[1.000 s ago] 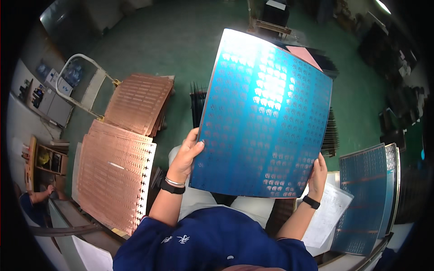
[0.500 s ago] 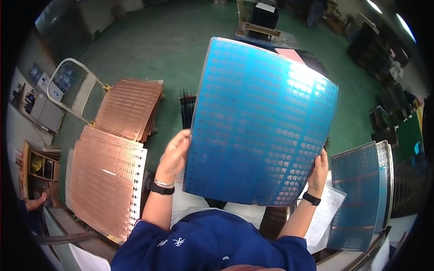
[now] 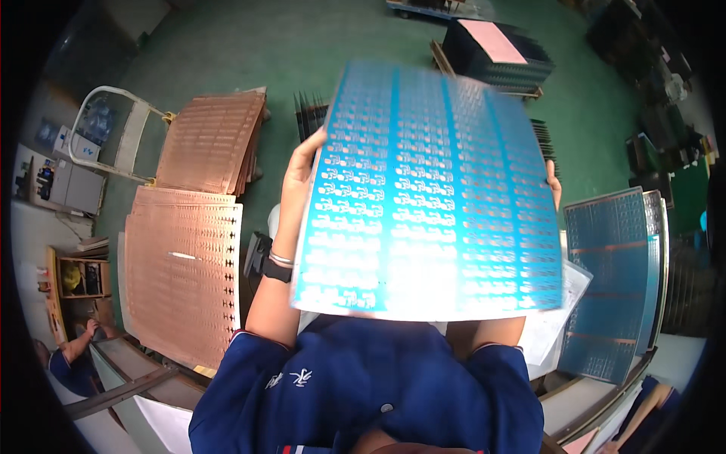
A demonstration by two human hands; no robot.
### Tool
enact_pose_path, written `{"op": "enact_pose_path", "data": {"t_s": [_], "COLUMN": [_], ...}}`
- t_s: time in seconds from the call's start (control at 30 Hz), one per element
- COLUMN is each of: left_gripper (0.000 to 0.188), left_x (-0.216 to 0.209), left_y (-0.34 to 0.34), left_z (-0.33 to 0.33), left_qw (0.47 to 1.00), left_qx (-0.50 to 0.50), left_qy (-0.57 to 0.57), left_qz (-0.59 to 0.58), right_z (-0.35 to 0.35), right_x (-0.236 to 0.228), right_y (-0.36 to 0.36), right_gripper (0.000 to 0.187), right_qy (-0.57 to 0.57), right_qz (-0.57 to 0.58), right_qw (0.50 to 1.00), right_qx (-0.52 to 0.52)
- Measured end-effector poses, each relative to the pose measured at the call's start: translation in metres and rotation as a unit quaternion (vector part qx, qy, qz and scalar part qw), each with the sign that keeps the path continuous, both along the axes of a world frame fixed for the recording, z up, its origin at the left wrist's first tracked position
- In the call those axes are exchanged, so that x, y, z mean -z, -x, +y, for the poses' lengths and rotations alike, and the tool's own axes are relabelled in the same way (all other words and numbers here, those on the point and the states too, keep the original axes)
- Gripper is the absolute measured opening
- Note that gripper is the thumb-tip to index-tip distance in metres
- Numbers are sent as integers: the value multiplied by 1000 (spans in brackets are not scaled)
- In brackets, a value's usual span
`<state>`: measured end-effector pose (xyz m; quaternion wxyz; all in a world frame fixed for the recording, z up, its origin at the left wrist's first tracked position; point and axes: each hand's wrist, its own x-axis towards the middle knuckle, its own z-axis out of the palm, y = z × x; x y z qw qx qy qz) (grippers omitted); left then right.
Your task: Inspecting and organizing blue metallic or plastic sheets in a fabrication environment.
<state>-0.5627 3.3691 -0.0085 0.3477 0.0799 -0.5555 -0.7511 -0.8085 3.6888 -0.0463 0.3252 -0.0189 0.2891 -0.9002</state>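
Observation:
Between my hands is a large blue printed circuit panel (image 3: 423, 197) with rows of small copper-toned patterns, glaring white toward its lower middle. My left hand (image 3: 305, 160) grips its left edge, the thumb side against the rim. On the opposite edge, the fingertips of my right hand (image 3: 554, 185) wrap round from behind; the rest of that hand is hidden by the panel. The panel is tilted, its lower edge close to my chest.
Copper-coloured panels (image 3: 181, 265) stand stacked at left, with more copper panels (image 3: 208, 144) on a trolley (image 3: 136, 144) behind. Blue panels (image 3: 605, 280) lean at right beside papers (image 3: 548, 325). Farther off is a dark stack topped by a pink sheet (image 3: 493, 41). Another person (image 3: 72, 356) is at lower left.
Both hands have moved up along the panel's sides, and the panel has tilted so its patterns and glare show differently. The head view has shifted, bringing the far dark stack into sight.

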Motion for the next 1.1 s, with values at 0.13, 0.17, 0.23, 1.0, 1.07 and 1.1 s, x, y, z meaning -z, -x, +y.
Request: {"op": "enact_pose_path", "data": {"t_s": [0.13,0.17,0.23,1.0,1.07,1.1], "left_gripper": [61,55,50,42,38,38], "left_x": [-18,-16,-11,35,29,29], "left_y": [-17,-19,-25,-37,-36,-38], "left_z": [4,1,-4,-31,-27,-27], "left_qw": [978,959,934,954,955,956], "left_qx": [80,104,128,90,56,63], "left_qy": [-195,-264,-333,-279,-283,-278], "left_qz": [-6,-14,-25,-66,-69,-70], "right_z": [-27,-24,-18,30,28,27], "right_x": [-43,-40,-32,-13,-16,-17], "right_y": [-46,-45,-40,-84,-83,-83], "right_gripper": [49,49,49,44,44,44], "right_qy": [69,67,89,-279,-277,-271], "right_qz": [-51,-55,2,217,219,224], "right_qw": [995,995,990,934,934,935], "right_qx": [-47,-44,-113,59,55,46]}}
